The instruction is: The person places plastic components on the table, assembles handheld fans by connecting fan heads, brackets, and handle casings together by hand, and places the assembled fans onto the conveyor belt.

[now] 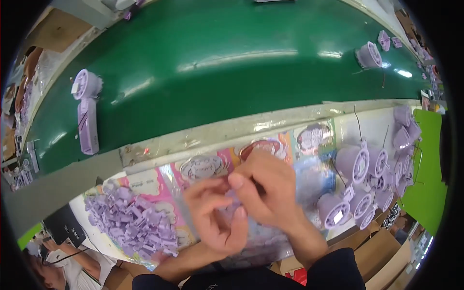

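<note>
My left hand [215, 215] and my right hand [270, 188] meet over the middle of the work surface. Their fingertips pinch a small lilac plastic part [232, 198], mostly covered by the fingers, so its exact shape does not show. Left of my hands lies a heap of small lilac plastic parts [133, 220]. On the right stand several round lilac housings [353, 162], cup-shaped, some with thin dark wires sticking up.
Colourful printed sheets [203, 166] cover the surface beneath my hands. Beyond a pale ledge runs a green belt [217, 82], carrying a lilac fan-like body with a handle [88, 121] and another round housing [369, 55]. Another person [77, 263] sits at lower left.
</note>
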A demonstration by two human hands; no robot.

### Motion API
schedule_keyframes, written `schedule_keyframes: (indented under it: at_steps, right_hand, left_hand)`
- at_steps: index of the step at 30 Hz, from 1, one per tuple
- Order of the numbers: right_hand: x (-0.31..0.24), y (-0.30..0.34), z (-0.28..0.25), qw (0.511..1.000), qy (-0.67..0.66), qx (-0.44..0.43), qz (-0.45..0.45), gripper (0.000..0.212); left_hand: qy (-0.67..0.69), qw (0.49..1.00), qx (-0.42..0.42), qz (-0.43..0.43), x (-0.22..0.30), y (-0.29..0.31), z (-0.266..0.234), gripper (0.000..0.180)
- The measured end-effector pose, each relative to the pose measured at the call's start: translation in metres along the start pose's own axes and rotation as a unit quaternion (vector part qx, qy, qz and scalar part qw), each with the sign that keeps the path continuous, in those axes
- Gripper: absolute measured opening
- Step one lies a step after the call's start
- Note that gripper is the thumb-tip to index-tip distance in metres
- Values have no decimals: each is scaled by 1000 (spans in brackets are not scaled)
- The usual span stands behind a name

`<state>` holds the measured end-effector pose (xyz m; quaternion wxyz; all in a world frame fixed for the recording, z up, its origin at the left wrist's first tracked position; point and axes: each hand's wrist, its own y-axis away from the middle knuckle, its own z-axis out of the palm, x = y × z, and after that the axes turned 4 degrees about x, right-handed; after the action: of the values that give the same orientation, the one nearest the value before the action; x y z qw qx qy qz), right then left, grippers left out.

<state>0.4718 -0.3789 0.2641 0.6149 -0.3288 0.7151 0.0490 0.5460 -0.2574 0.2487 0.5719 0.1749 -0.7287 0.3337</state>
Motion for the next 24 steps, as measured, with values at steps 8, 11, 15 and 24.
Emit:
schedule_keyframes:
  at_steps: [8, 11, 15, 24]
  right_hand:
    - [5, -2, -1, 999, 9, -35, 38, 13]
    - [6, 0, -2, 998, 25, -38, 47, 13]
    - [8, 0, 4, 998, 29, -42, 40, 13]
    - [3, -1, 3, 998, 40, -27, 32, 13]
  left_hand:
    - [40, 996, -35, -71, 3, 5, -15, 36]
    - [-32, 993, -74, -87, 6, 2, -20, 37]
    - [-109, 983, -129, -73, 12, -7, -32, 37]
    - [-18, 994, -59, -93, 12, -3, -18, 32]
